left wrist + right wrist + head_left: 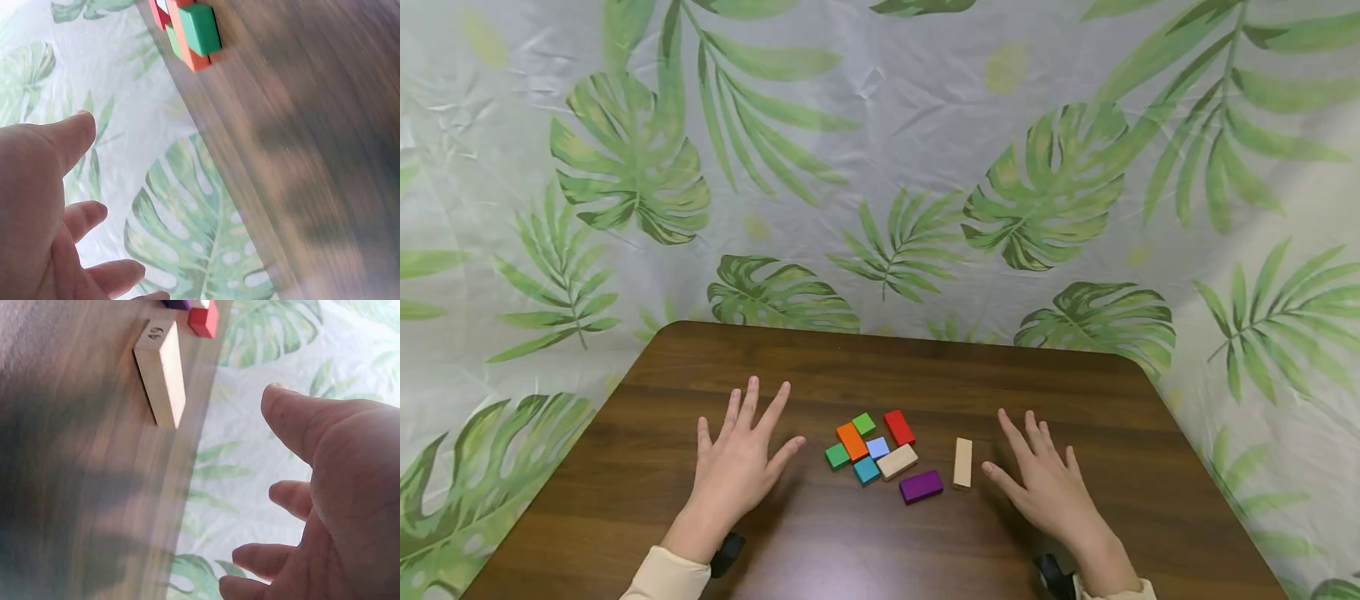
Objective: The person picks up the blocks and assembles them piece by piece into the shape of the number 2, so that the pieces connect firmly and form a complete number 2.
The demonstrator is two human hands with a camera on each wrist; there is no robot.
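Observation:
Several coloured blocks lie in a loose group mid-table: an orange block [852,442], a dark green block [837,456] [201,29], a red block [899,427] and a purple block [921,487] among them. A plain wooden block [962,463] lies apart on their right; in the right wrist view that wooden block [164,375] shows a number on its end. My left hand [736,467] is left of the group, fingers spread, holding nothing. To the right of the lone wooden block, my right hand [1051,487] has its fingers extended, also holding nothing.
The brown wooden table [820,550] has rounded far corners. Behind it hangs a pale cloth [910,150] with green leaf prints. A dark band [727,554] is at my left wrist, and another dark band [1054,577] at my right.

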